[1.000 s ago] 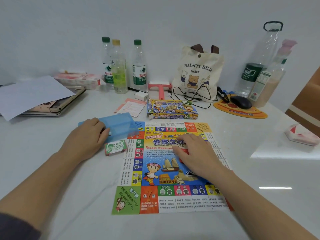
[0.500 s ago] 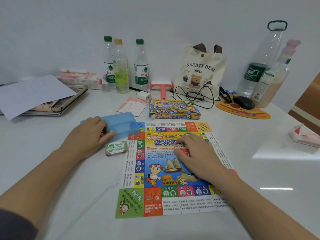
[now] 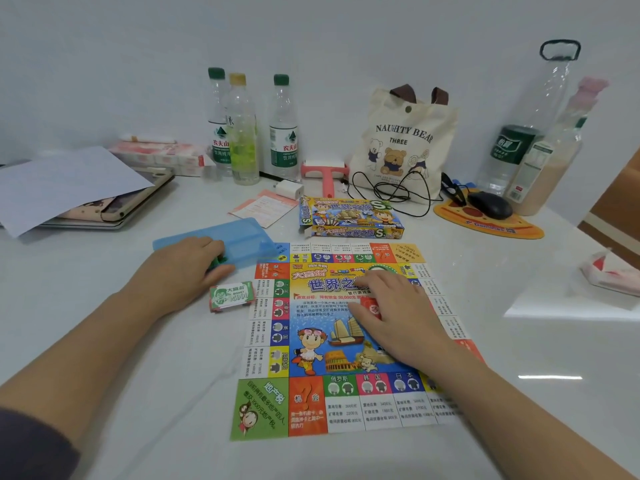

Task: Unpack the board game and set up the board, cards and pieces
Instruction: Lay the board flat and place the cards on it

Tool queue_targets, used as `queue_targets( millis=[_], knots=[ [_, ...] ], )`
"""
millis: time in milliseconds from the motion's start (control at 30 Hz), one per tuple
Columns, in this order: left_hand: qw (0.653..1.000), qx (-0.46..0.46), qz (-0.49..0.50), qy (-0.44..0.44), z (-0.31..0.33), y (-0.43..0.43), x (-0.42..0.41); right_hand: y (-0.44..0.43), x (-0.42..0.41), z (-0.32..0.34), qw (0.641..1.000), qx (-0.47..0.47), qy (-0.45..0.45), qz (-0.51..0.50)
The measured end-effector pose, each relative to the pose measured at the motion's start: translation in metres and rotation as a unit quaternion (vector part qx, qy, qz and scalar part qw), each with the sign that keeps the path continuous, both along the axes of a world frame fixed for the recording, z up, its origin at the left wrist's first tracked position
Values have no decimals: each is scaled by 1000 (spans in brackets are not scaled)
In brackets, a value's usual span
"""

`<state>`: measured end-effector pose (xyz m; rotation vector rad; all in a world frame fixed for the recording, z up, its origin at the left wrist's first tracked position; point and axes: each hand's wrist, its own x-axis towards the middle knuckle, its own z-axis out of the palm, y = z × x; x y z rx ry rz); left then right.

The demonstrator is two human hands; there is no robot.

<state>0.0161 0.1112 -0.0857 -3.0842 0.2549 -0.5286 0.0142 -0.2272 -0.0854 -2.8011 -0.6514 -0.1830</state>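
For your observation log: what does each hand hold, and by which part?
The left hand pinches a green piece between thumb and fingers, by the blue tray. The right hand lies over a red card stack on the board; grip unclear.

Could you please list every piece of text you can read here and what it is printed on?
"NAUGHTY BEAR THREE": tote bag
"世界之旅": game box
"Uncle Wang", "机会", "日本": board
"MONEY": play-money stack
"农夫山": water bottle
Board's fine print, pink slip: too small to read.

Glossy paper board (image 3: 332,344), translucent plastic tray (image 3: 239,237), glossy table (image 3: 519,341).
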Motion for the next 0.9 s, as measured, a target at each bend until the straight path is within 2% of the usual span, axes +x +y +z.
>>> queue_targets(
  millis=[200,400,600,900],
  knots=[
    [999,30,-26,14,1,6,0,0,0,0,1000,2,0,7],
    [997,22,-66,-23,-2,13,1,-1,0,1,1000,9,0,10],
    [997,46,-68,3,6,13,2,-1,0,5,999,29,20,12],
    [983,115,-107,-90,19,10,9,0,-1,12,996,85,-11,33]
  ],
)
